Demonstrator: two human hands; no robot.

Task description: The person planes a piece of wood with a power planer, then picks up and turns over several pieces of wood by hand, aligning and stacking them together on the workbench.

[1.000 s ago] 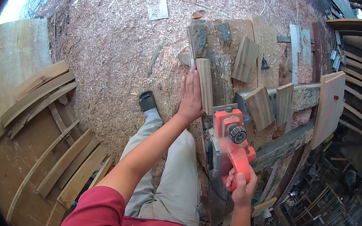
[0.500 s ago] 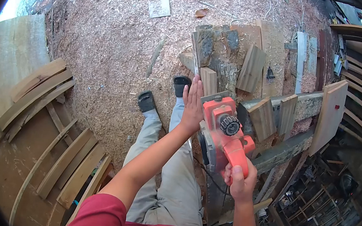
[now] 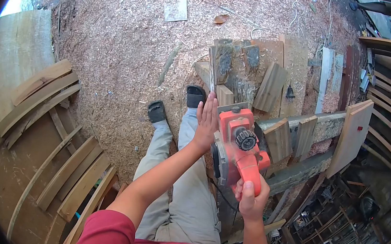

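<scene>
My right hand (image 3: 252, 198) is wrapped around the rear handle of a red electric planer (image 3: 240, 124), which has a black ribbed front knob. The planer rests over a wood workpiece on the bench, and its body hides most of that piece. Stretched out flat, my left hand (image 3: 206, 125) lies along the planer's left front side, fingers pointing away from me. Its fingertips are close to the end of a narrow upright board (image 3: 212, 66) and a short wood block (image 3: 224, 95); whether they touch cannot be made out. A dark power cord (image 3: 223, 195) hangs below the planer.
Short wood offcuts (image 3: 271, 87) and a black plug (image 3: 290, 93) lie ahead on the bench. A wide board (image 3: 350, 138) stands at the right. Curved wooden pieces (image 3: 38, 104) are stacked at the left. Wood shavings (image 3: 117, 50) cover the floor around my sandals (image 3: 157, 111).
The view has shifted slightly, so the bench and floor sit lower. The planer and my right hand have moved slightly left in view. Both hands keep the same pose.
</scene>
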